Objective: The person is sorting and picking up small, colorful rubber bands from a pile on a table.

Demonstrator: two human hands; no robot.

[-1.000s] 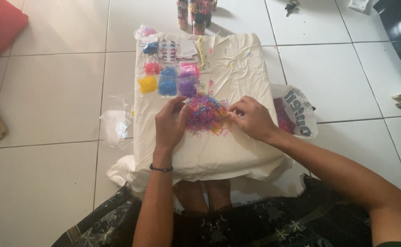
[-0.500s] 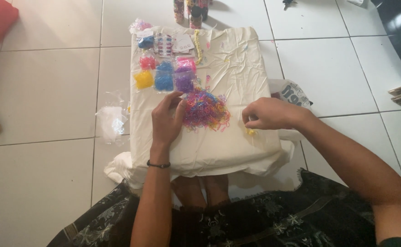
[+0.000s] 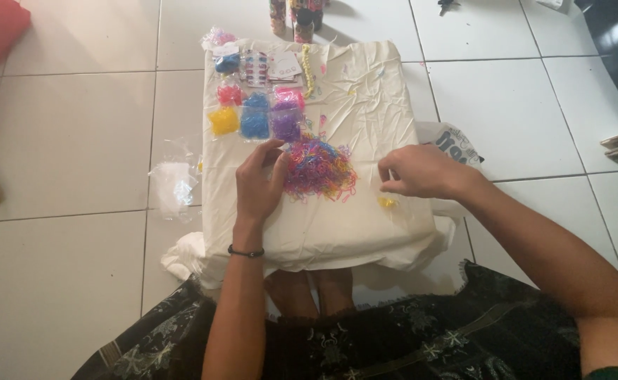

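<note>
Left hand [image 3: 258, 184], fingers loosely spread, rests against the mixed-colour heap of small elastic bands [image 3: 318, 169] on the cream cloth-covered surface [image 3: 365, 105]. Right hand [image 3: 421, 172], fingertips pressed together, hovers above a small yellow band cluster [image 3: 387, 203]. Clear square packets of sorted bands [image 3: 256, 116] lie beyond.

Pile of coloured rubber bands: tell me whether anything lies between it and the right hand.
Nothing visible does. Only bare cream cloth lies between the right hand and the pile of coloured rubber bands. A small yellow clump sits just below the hand, out of that path. The left hand touches the pile's far side.
</note>
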